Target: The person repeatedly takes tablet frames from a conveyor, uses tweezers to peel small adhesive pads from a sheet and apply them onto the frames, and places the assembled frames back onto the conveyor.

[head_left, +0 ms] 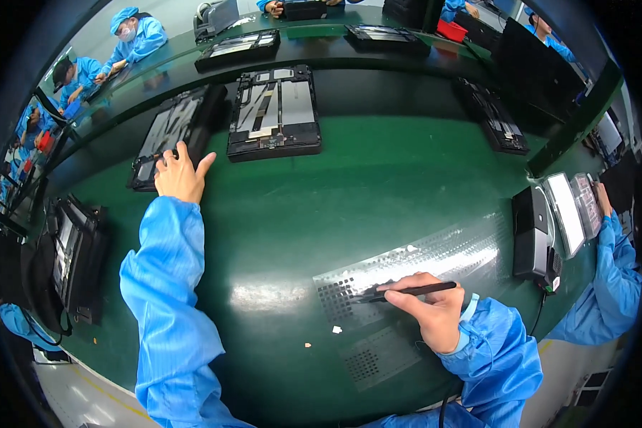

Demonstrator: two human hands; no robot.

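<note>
My left hand (181,177), fingers spread and thumb apart, rests on the near end of a blurred black tablet stack (170,130) with bare inner parts. Between the fingers of my right hand (439,317) is a pair of black tweezers (428,289). Their tips point left, at small black square pads on a clear sheet (435,255); whether they touch or grip a pad, I cannot tell. Below it lies a smaller clear sheet (392,351) with more dark pads. To the right of my left hand, another coverless tablet (296,107) lies on a black stack.
Other coverless tablets lie on the green table (278,228): one at far right (496,118), one at left (68,250), two on the shelf behind (239,48). A black box device (529,235) and white panel (565,214) stand at right, near a co-worker's hand (603,200). White scraps (337,329) lie nearby.
</note>
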